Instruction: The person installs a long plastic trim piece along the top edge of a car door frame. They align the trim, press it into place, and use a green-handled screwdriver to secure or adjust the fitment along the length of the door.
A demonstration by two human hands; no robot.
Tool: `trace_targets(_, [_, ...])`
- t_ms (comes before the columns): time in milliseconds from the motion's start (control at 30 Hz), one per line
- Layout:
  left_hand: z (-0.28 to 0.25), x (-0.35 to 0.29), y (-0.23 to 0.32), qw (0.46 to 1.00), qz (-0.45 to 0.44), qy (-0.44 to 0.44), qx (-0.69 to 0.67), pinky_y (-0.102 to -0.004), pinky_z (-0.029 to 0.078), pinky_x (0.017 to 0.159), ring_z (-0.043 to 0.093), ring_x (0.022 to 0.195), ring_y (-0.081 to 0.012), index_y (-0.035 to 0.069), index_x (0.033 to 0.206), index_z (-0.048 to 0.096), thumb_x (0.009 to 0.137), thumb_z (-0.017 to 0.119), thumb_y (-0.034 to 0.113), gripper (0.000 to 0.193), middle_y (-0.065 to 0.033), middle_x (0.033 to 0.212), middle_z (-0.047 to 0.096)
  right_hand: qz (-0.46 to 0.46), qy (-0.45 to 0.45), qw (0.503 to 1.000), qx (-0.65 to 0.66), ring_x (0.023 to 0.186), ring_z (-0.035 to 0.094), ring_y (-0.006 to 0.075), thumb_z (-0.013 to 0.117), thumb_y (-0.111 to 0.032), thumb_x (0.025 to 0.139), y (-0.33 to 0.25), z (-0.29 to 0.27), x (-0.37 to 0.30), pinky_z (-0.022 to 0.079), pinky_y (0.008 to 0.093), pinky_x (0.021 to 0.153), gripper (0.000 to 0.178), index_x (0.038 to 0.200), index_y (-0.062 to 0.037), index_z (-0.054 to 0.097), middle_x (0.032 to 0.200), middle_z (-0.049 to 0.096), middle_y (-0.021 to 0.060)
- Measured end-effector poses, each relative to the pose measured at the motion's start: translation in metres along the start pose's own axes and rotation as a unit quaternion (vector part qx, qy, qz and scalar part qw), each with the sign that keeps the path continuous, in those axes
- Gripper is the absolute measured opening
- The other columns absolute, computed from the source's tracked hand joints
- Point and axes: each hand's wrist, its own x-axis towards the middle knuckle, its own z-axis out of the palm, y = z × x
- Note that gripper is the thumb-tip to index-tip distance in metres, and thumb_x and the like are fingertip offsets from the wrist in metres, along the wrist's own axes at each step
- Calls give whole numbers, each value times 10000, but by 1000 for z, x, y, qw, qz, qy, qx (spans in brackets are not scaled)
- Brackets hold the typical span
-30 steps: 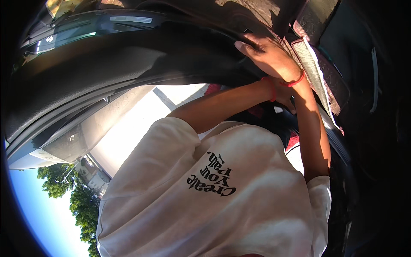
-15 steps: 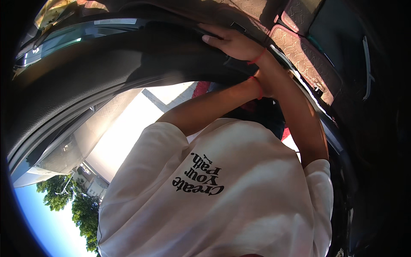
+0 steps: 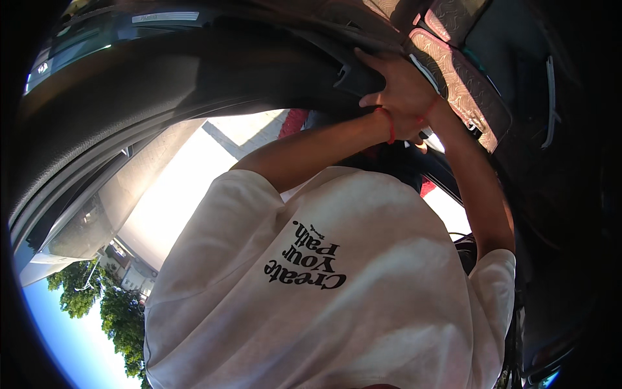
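My right hand point(image 3: 400, 84) reaches across the inner side of a dark car door panel point(image 3: 168, 78). Its thumb and fingers are spread apart over a black plastic piece point(image 3: 360, 76) with an angular edge; whether it presses on that piece I cannot tell. Below and partly behind the right wrist is my left hand point(image 3: 408, 123), mostly hidden. A few of its fingertips show curled beside a small dark and white thing, too covered to name. Red string bracelets point(image 3: 390, 123) circle both wrists.
Brown patterned car seats point(image 3: 453, 84) with pink edging lie beyond the hands. A pale door-side strip point(image 3: 424, 72) runs beside them. Sunlit pavement point(image 3: 188, 181) and a red-painted curb point(image 3: 293, 123) show under the door. Trees point(image 3: 120, 318) stand outside at the left.
My right hand has slid right and nearer from the door panel, its fingers now spread over the black piece. The left hand stays near its wrist. The view has shifted slightly.
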Motion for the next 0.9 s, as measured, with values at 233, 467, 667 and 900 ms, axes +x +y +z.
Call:
trace_targets(233, [-1, 0, 1, 996, 42, 49, 67, -502, 310, 1233, 481, 1440, -355, 144, 1507, 548, 831, 748, 668, 878, -111, 1507, 581, 25, -14, 998, 48, 1366, 537, 417, 850, -500, 775, 6, -7, -1, 436, 460, 1151, 940, 1523, -39, 514, 1471, 547, 290])
trace_targets(467, [33, 19, -19, 998, 53, -9, -21, -529, 281, 1246, 377, 1513, -375, 228, 1573, 470, 820, 698, 751, 945, -87, 1625, 457, -28, 80, 996, 4, 1367, 552, 407, 824, -664, 757, -9, 13, 20, 418, 451, 1172, 1069, 1512, 22, 502, 1452, 570, 287])
trace_targets(667, [-2, 11, -4, 998, 43, 3, 36, -516, 299, 1235, 420, 1490, -344, 228, 1542, 515, 842, 692, 720, 874, -78, 1590, 506, -22, 69, 997, 38, 1398, 520, 408, 850, -636, 713, -5, 5, 19, 408, 437, 1181, 1050, 1457, 46, 558, 1460, 559, 303])
trace_targets(900, [-2, 9, -5, 998, 16, 22, -52, -451, 348, 1201, 499, 1418, -255, 200, 1468, 571, 971, 620, 576, 625, -77, 1496, 582, -9, 39, 995, 91, 1393, 527, 410, 864, -597, 694, 4, 3, 26, 406, 422, 1178, 1054, 1467, 45, 547, 1458, 566, 302])
